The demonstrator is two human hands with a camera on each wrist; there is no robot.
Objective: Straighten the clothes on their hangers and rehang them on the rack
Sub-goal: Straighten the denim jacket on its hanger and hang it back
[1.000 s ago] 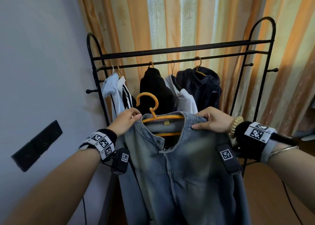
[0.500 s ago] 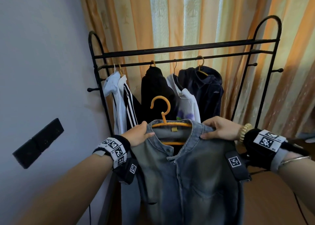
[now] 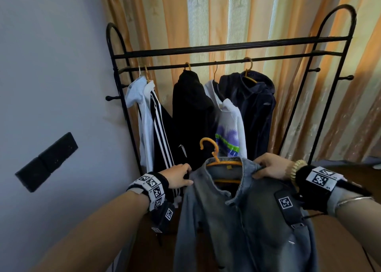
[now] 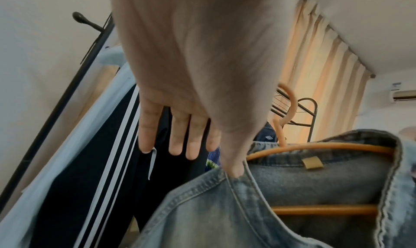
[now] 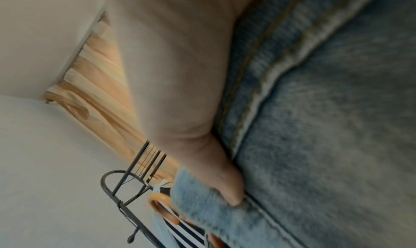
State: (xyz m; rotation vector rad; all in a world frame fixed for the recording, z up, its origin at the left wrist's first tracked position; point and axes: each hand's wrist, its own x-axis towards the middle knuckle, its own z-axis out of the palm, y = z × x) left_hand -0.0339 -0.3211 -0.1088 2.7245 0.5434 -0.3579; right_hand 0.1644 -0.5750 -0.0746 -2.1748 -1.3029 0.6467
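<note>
A faded denim jacket [image 3: 247, 220] hangs on an orange hanger [image 3: 214, 158], held in front of the black rack [image 3: 226, 62], below its rail. My right hand [image 3: 261, 168] pinches the jacket's right collar and shoulder, its thumb [image 5: 225, 180] pressed on the denim [image 5: 337, 127]. At the jacket's left shoulder is my left hand [image 3: 186, 176]. In the left wrist view its fingers [image 4: 180, 141] are straight and off the cloth. Only the thumb tip touches the collar seam of the jacket [image 4: 292, 180], beside the hanger [image 4: 315, 147].
On the rail hang a white jacket with black stripes [image 3: 148, 117], a black garment [image 3: 191, 106], a white printed hoodie [image 3: 228, 127] and a navy jacket [image 3: 253, 106]. Bare rail [image 3: 299, 56] runs right of the navy one. A wall stands left, striped curtains behind.
My left hand has slid off the collar to the left shoulder and its fingers have straightened. The jacket and hanger now sit lower and further right in view, and the right hand still holds.
</note>
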